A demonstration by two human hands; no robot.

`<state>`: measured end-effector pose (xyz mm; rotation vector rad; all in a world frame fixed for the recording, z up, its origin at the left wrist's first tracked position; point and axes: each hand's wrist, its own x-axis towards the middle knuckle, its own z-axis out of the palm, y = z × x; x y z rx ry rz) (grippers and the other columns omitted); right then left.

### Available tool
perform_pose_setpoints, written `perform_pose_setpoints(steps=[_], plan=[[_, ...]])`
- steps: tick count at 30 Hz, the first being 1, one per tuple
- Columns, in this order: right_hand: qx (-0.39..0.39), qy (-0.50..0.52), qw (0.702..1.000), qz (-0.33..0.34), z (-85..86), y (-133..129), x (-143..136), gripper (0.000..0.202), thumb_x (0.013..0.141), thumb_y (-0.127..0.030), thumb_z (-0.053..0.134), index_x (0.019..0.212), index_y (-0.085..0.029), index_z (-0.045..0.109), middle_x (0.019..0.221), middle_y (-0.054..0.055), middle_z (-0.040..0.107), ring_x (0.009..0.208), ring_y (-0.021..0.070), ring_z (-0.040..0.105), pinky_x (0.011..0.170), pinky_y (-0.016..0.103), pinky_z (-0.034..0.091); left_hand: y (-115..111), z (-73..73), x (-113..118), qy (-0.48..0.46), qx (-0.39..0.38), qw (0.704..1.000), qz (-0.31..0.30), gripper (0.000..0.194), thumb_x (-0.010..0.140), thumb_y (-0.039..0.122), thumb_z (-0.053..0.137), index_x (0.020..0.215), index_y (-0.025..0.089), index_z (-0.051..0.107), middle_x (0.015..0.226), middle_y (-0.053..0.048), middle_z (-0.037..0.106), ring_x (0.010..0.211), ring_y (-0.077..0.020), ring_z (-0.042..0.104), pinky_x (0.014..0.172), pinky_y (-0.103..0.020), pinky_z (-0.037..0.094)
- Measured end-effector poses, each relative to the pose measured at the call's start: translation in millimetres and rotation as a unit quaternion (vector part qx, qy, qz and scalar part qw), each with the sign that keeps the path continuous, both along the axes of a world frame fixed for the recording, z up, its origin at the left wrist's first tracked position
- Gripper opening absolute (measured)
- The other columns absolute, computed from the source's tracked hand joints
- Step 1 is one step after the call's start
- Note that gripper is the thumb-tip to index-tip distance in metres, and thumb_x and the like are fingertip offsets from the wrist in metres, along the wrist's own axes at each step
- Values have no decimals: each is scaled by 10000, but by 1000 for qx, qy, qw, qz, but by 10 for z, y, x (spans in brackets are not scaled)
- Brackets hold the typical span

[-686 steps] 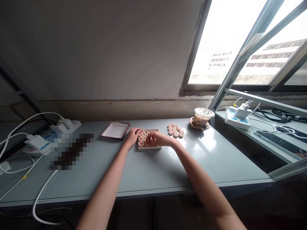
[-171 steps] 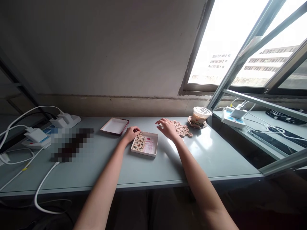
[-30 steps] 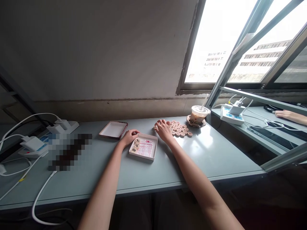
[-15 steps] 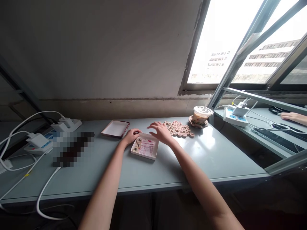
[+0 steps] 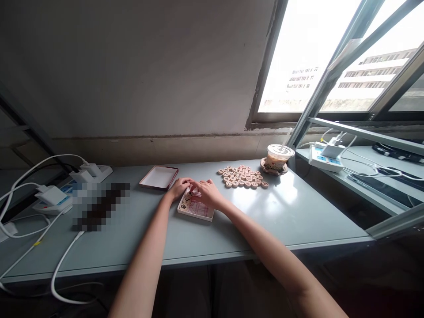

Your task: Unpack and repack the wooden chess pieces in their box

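Note:
A shallow white box (image 5: 195, 216) with red lines on its floor lies in front of me. Several round wooden Chinese chess pieces (image 5: 187, 200) with black characters stand in a row along its left side. My left hand (image 5: 179, 188) is closed on the box's far left corner. Over the far part of the box, my right hand (image 5: 206, 192) has its fingers bent down beside the left fingertips. What the right fingertips hold, if anything, is hidden. Right of the box, a loose group of Chinese chess pieces (image 5: 245, 176) lies flat on the table, red characters among them.
Behind my left hand sits a box lid (image 5: 159, 177), inside up. An iced drink cup (image 5: 277, 158) with a straw stands in a brown holder at back right. Power strips (image 5: 326, 157) and white cables lie at both sides; a blurred-out object (image 5: 101, 206) is at left.
My right hand has moved left, away from the loose pieces and into the box near my left hand. The box has shifted slightly left. Another person's hand at far right has left view.

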<state>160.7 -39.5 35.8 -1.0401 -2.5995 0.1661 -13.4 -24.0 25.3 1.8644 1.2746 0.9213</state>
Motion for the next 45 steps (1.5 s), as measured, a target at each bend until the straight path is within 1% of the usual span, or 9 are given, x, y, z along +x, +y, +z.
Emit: perform_pose_setpoints(steps=[9, 17, 20, 23, 28, 33, 38, 42, 45], plan=[[46, 115, 988, -91, 131, 274, 390, 237, 897, -407, 505, 995, -237, 636, 979, 25, 679, 841, 160, 582, 795, 314, 295, -34, -10, 20, -2, -57, 998, 39, 318, 649, 239, 477, 879, 139, 673, 816, -47, 657, 733, -170, 570, 646, -258, 438], [168, -48, 968, -183, 22, 483, 747, 179, 854, -151, 507, 975, -158, 638, 1081, 142, 604, 1042, 278, 454, 856, 409, 268, -58, 15, 21, -5, -71, 997, 36, 334, 634, 215, 452, 873, 135, 671, 732, -35, 627, 628, -141, 533, 523, -232, 370], [135, 1, 984, -120, 133, 346, 617, 178, 882, -211, 513, 997, -192, 647, 1091, 110, 601, 1032, 254, 472, 870, 404, 299, -36, -13, 20, 0, -61, 997, 40, 326, 634, 223, 456, 860, 137, 674, 798, -47, 645, 677, -151, 547, 570, -242, 398], [28, 37, 998, 35, 199, 122, 359, 210, 866, -280, 572, 1058, -226, 639, 1088, 70, 614, 992, 208, 530, 854, 350, 370, -22, -25, 26, -2, -45, 998, 43, 308, 640, 261, 477, 843, 137, 672, 831, -59, 658, 743, -173, 570, 637, -256, 429], [-53, 48, 980, 185, 65, -129, 14, 243, 817, -230, 626, 1060, -218, 634, 1176, 66, 581, 1087, 183, 529, 886, 293, 426, -32, 11, 35, 9, -38, 999, 39, 328, 638, 274, 455, 843, 135, 669, 819, -65, 668, 785, -195, 593, 679, -273, 457], [-78, 67, 983, 155, 18, -107, 17, 205, 797, -91, 589, 983, -163, 639, 1039, 67, 626, 910, 137, 587, 792, 242, 457, -28, 16, 36, 9, -35, 998, 41, 310, 635, 273, 462, 821, 138, 671, 829, -60, 674, 791, -189, 597, 691, -266, 458], [-97, 125, 976, 149, 175, 4, 194, 130, 807, -169, 608, 933, -172, 638, 899, 27, 639, 758, 108, 579, 711, 222, 455, -12, -24, 36, -15, -35, 998, 43, 282, 643, 287, 488, 792, 131, 669, 801, -61, 671, 757, -183, 594, 667, -263, 453], [-49, 162, 985, 38, 207, 199, 460, 155, 855, -206, 547, 988, -168, 617, 948, 55, 608, 817, 126, 573, 757, 248, 452, -22, -24, 33, -6, -47, 998, 51, 287, 655, 285, 491, 814, 135, 677, 825, -61, 671, 735, -178, 589, 621, -257, 438], [-11, 80, 996, -27, 146, 349, 681, 122, 849, -200, 552, 940, -173, 628, 942, 61, 606, 879, 165, 556, 789, 290, 430, -39, -4, 33, -5, -58, 997, 47, 279, 661, 279, 489, 815, 140, 675, 841, -59, 670, 730, -176, 587, 594, -250, 422]])
